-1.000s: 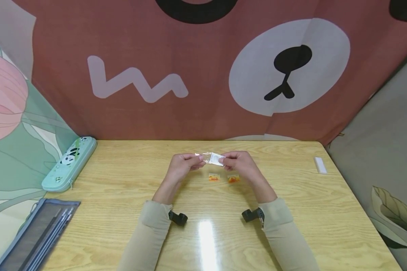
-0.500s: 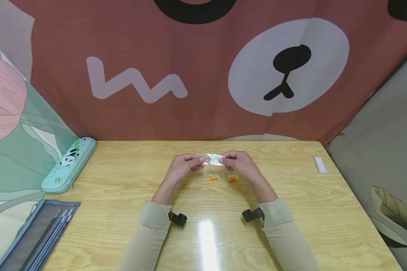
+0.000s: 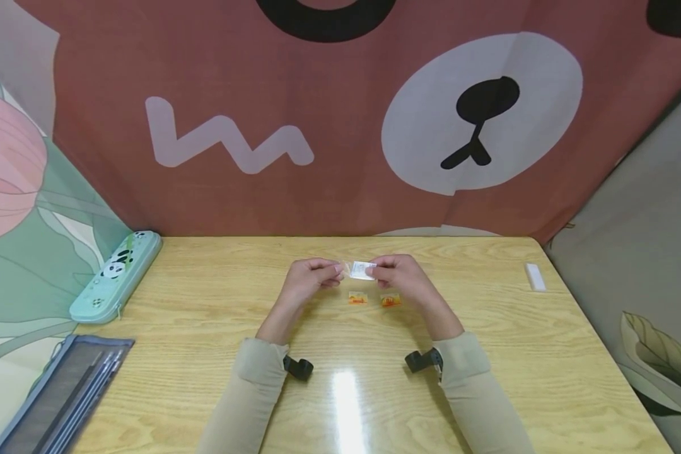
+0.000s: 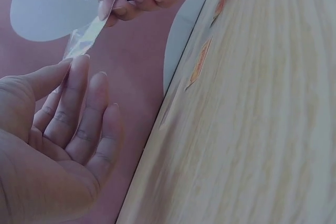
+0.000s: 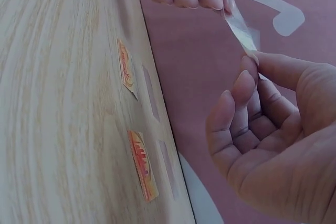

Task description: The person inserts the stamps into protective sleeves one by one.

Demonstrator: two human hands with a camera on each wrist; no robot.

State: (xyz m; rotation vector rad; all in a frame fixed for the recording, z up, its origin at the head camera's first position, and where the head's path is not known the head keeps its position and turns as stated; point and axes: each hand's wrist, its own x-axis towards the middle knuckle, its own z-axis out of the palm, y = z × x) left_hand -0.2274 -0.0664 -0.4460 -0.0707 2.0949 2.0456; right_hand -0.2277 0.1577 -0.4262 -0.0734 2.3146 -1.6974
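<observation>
Between my hands hangs a small flat white piece (image 3: 362,270) with clear film (image 4: 77,39) at its left side. My left hand (image 3: 311,279) pinches the film between thumb and index finger. On the other side my right hand (image 3: 404,275) pinches the white piece the same way, its remaining fingers loosely bent. The piece is held above the table and seen nearly edge-on in both wrist views. Below it, two small orange-and-yellow printed slips lie apart on the wood: a left slip (image 3: 358,297) and a right slip (image 3: 391,299). Their edges look finely toothed in the right wrist view.
A mint panda pencil case (image 3: 116,275) lies at the table's far left. Nearer is a blue-edged mesh pouch (image 3: 70,384) with long thin items inside. A white block (image 3: 536,277) lies at the right. A printed curtain (image 3: 232,202) stands behind the wooden table (image 3: 215,284).
Both hands stay almost in place, still pinching the film and white piece. The white piece has turned slightly, and less of the film shows between the hands.
</observation>
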